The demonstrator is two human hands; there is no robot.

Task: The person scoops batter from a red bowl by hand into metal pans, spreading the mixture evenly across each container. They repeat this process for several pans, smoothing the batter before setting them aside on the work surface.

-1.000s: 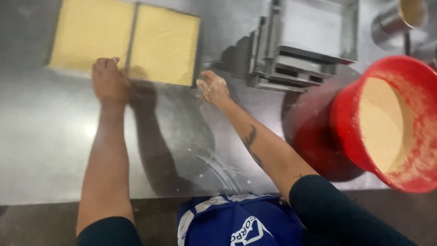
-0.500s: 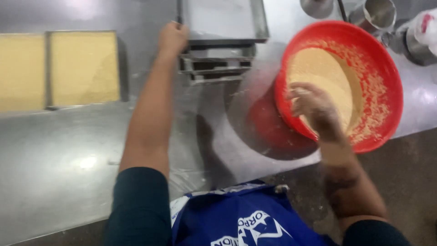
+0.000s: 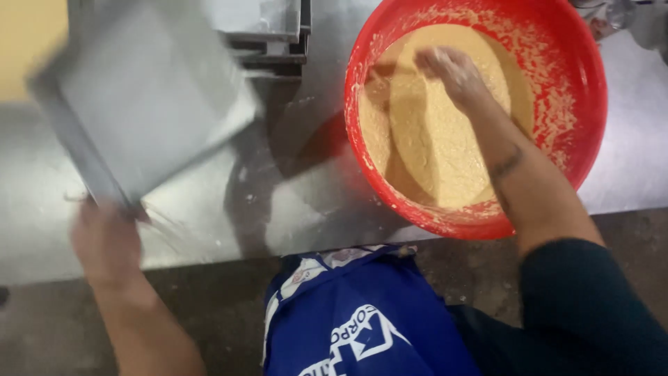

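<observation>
Left hand [image 3: 104,240] — blurred, clenched on the near corner of a grey metal baking tray [image 3: 149,104]; tray square, shallow-rimmed, bare inside, tilted up off the steel table [image 3: 292,202] and slanting away above and to the right of that hand. Right hand [image 3: 452,69] — fingers spread loosely, grasping nothing, pressed onto pale yellow batter [image 3: 435,139] inside a large round red plastic bowl [image 3: 584,104]; batter thick, smooth in the middle, smeared and crusted up the inner wall all around the hand. Bowl resting on the table, its near rim over the table edge, directly under the forearm. Further grey trays [image 3: 268,28] stacked beyond, between the two hands. Blue apron [image 3: 362,320] below, close to the body.
</observation>
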